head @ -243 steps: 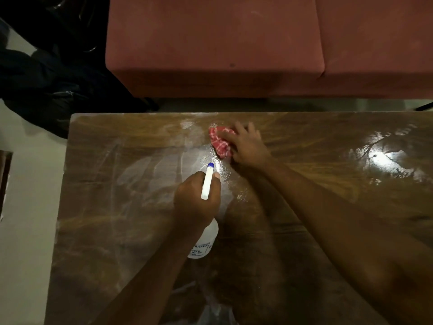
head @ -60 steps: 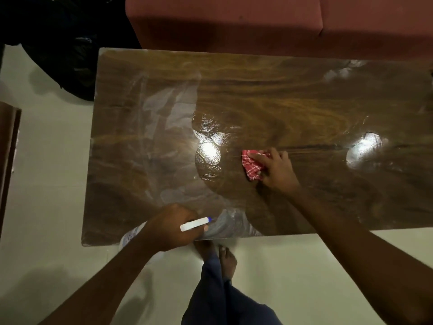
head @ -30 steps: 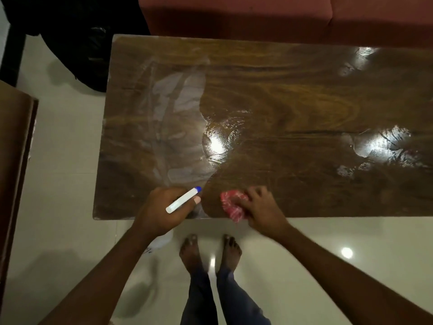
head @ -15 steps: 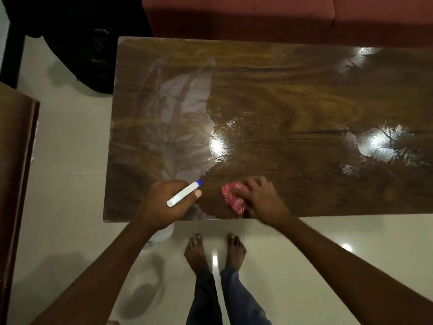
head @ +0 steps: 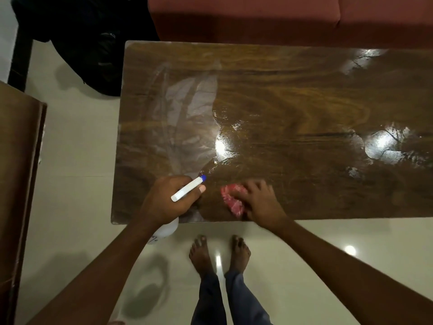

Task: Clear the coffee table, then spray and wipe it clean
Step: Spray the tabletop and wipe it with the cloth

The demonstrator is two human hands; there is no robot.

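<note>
At the near left corner of the wooden coffee table (head: 304, 102), the left hand (head: 164, 202) is gripping a spray bottle (head: 187, 191), with its blue-tipped white head pointing over the tabletop and its body hanging past the near edge. Just to the right, the right hand (head: 262, 202) is holding a crumpled red checked cloth (head: 232, 199) down on the wet surface, its blurred fingers curling over it.

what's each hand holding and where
Left hand grips the spray bottle at its neck; right hand holds the bunched red cloth under its fingers.
</note>
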